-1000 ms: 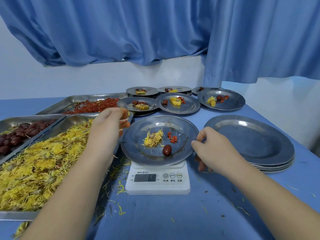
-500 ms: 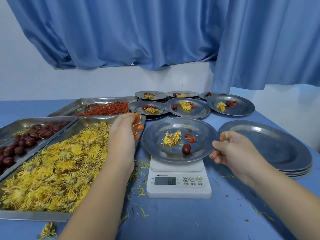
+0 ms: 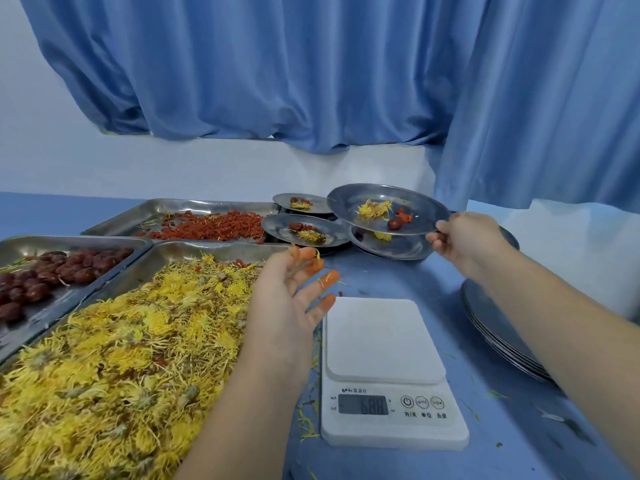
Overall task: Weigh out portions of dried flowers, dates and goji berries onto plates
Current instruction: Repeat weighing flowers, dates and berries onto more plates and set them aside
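Observation:
My right hand (image 3: pixel 462 237) grips the rim of a filled metal plate (image 3: pixel 420 206) and holds it in the air above the other filled plates (image 3: pixel 277 226) at the back. On it lie yellow dried flowers, a date and a few goji berries. My left hand (image 3: pixel 294 292) hovers open, palm up, with orange-stained fingertips, between the flower tray (image 3: pixel 180 249) and the white scale (image 3: pixel 388 368). The scale's platform is bare. Trays of dates (image 3: pixel 20 242) and goji berries (image 3: pixel 162 206) stand at the left and back.
A stack of bare metal plates (image 3: pixel 491 323) sits at the right, partly behind my right forearm. Loose petals are scattered on the blue table (image 3: pixel 381 275) around the scale. A blue curtain hangs behind, and the table ends at the right.
My right hand has lifted the filled plate off the scale and carried it back over the filled plates. My left hand has opened beside the scale.

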Demonstrator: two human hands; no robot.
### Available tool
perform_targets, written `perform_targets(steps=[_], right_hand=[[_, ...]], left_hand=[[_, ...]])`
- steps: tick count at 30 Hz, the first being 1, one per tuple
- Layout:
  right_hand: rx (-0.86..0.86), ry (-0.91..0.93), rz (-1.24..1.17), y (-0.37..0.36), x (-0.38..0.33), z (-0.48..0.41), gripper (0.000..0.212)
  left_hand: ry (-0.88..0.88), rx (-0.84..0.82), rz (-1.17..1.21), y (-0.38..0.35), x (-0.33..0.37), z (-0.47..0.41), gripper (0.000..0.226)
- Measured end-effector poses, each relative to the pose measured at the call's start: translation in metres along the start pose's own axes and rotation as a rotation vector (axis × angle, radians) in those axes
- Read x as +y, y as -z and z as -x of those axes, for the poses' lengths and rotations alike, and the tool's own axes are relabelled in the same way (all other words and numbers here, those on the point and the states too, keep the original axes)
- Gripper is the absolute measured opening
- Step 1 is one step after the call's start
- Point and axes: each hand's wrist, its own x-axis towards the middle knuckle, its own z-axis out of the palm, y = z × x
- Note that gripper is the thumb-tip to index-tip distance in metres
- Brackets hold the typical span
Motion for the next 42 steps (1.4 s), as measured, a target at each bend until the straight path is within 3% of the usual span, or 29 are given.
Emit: perform_targets(steps=[6,12,15,19,29,33,36,40,42], right_hand=[[0.132,-0.100,-0.069,-0.040,0.027,-0.051,0.016],[0.339,-0.141,-0.080,-0.042,0.059,-0.083,0.038],[0.381,-0.211,-0.151,-0.040,0.064,-0.091,0.026],[0.342,-0.220,-0.041,-0.044,0.068,-0.095,0.042],[0.191,-0.220,0.002,-0.042,0.057,-0.075,0.046],[0.166,-0.224,0.039,-0.039,0.056,-0.068,0.040],[0.124,-0.201,0.060,-0.035,0.056,-0.064,0.020],[0.013,-0.153,0.083,-0.030,0.053,-0.047,0.042],[-0.021,-0.171,0.022,-0.026,0.048,-0.038,0.030]], left_hand=[[0.039,0.011,0.093,0.003,0.002,-0.005,0.025],[0.061,0.035,0.176,0.006,0.009,-0.007,0.025],[0.071,0.058,0.185,0.006,0.010,-0.007,0.024],[0.084,0.071,0.153,0.005,0.011,-0.008,0.020],[0.075,0.049,0.125,0.005,0.009,-0.006,0.018],[0.084,0.047,0.089,0.003,0.009,-0.006,0.017],[0.070,0.043,0.067,0.002,0.007,-0.006,0.017],[0.059,0.019,0.028,0.000,0.004,-0.001,0.017],[0.057,-0.003,0.001,-0.002,0.001,0.000,0.018]])
